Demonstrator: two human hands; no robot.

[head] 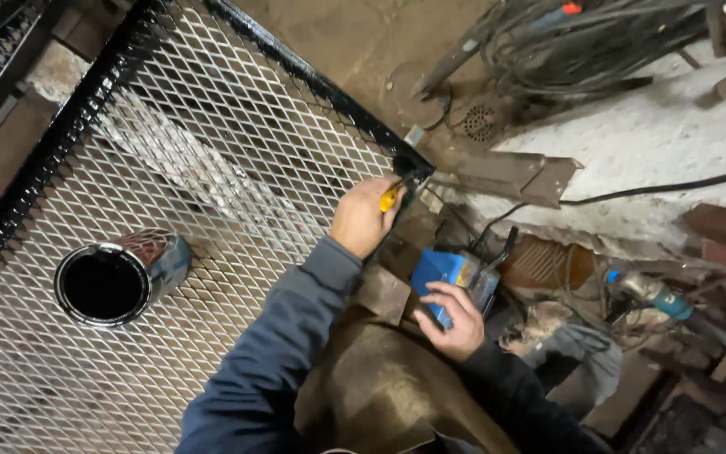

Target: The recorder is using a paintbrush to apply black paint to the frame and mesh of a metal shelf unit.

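Head view is showing one large expanded-metal mesh panel point(212, 168) with a black-painted frame, lying flat and filling the left of the picture. One open paint can point(115, 282), dark inside, is standing on the mesh, well apart from both hands. One blue box-shaped unit point(447, 273) is sitting below the panel's near corner, and the right hand point(454, 319) is resting on it with fingers curled over its lower edge. The left hand point(363, 217) is closing around one yellow-handled brush point(392, 196), whose tip is touching the black frame corner. One blue-bodied power tool point(653, 292) is lying among the clutter at right.
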